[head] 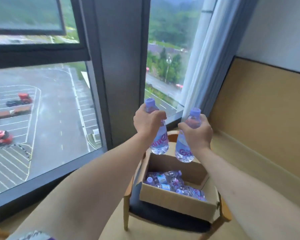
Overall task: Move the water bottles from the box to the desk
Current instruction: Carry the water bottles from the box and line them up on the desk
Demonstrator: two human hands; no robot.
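Note:
An open cardboard box (173, 200) rests on a wooden chair with a dark cushion, below my hands. Several clear water bottles (176, 183) with purple caps and labels lie inside it. My left hand (148, 122) grips the upper part of one upright water bottle (160, 141), held in the air above the box's far edge. My right hand (197, 130) grips a second upright bottle (183, 149) beside it, also above the box. No desk is in view.
The chair (164, 218) stands on a light wood floor. A tall window with a dark frame (121, 70) fills the left and middle. A white and blue curtain (213, 54) hangs at the right, next to a wall with a wooden panel (267, 108).

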